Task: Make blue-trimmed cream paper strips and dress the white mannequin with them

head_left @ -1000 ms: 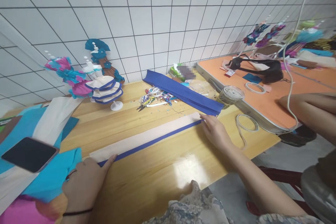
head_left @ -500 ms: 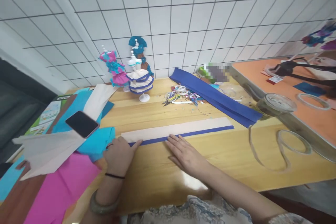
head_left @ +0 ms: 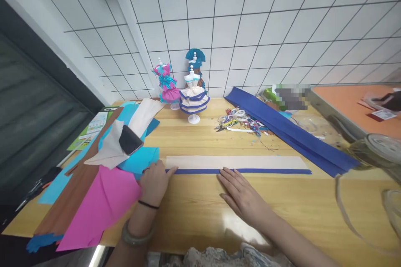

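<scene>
A long cream crepe paper strip [head_left: 238,162] with a narrow blue band [head_left: 269,171] along its near edge lies flat across the wooden table. At its left end, my left hand [head_left: 156,181] rests with the thumb stretched out onto the blue band; the other fingers are bent and partly hidden. Near the strip's middle, my right hand [head_left: 242,194] lies flat, fingers extended, fingertips touching the blue band. Behind stands a small white dress form [head_left: 192,77] wearing a tiered cream skirt [head_left: 194,99] with blue edging.
Pink paper [head_left: 103,204], brown paper [head_left: 67,206] and a phone [head_left: 130,139] lie at left. Wire cutters and scraps [head_left: 239,121] lie behind the strip. A folded blue sheet [head_left: 291,135] slants at right, near a ribbon roll [head_left: 380,150] with loose ribbon. Two more dressed forms stand by the wall.
The view has turned to the left, so everything sits further right in the picture. Both hands keep about the same places on the paper strip.
</scene>
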### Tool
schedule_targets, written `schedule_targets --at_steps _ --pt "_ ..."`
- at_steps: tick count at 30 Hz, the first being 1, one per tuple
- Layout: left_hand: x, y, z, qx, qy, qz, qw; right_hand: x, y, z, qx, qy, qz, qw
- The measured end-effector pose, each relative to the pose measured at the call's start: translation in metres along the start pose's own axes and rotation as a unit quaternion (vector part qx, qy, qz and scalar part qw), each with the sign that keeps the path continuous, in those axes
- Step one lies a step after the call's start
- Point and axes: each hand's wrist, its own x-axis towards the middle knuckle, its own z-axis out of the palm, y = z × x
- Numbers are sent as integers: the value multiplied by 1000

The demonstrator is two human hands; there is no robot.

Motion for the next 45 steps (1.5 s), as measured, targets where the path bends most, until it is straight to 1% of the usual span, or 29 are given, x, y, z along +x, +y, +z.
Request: schedule_targets --at_steps 3,6,10,15,18,20,23,24,26,30,34,37,40,43,45 --pt "2 -17 5 -15 -12 -6 1000 -1 1 2 4 2 -2 1000" --pt "4 -29 8 -37 -31 -22 999 -1 2 3 15 2 2 1000" --pt "6 -36 7 -79 -52 -31 995 0 2 2 30 5 7 1000" --pt "6 -40 5 -143 -41 -19 989 1 1 -5 76 3 34 997" --pt "2 -41 0 -231 -36 -8 972 1 3 -9 97 1 52 994" --pt "-1 -39 -6 -317 -49 21 947 0 5 -12 107 10 57 993" --pt "-4 -35 -17 -421 -81 89 899 -1 7 -15 114 22 55 992" --pt "-5 -33 -20 -438 -85 104 889 -2 8 -15 113 26 54 992" --pt "-4 -29 -24 -456 -82 114 879 -2 9 -17 106 39 50 992" --pt "2 -22 -26 -455 -52 121 881 -6 14 -19 94 84 37 991" --pt "15 -12 -29 -455 -38 135 879 -14 23 -25 114 112 57 985" --pt "29 2 -31 -463 -39 141 874 -21 30 -31 151 128 72 978" --pt "45 20 -30 -465 -31 144 873 -28 34 -35 186 127 76 971" --pt "62 37 -31 -459 2 138 878 -37 36 -36 194 148 84 966" --pt "74 47 -38 -454 44 120 882 -41 37 -35 189 171 81 963"
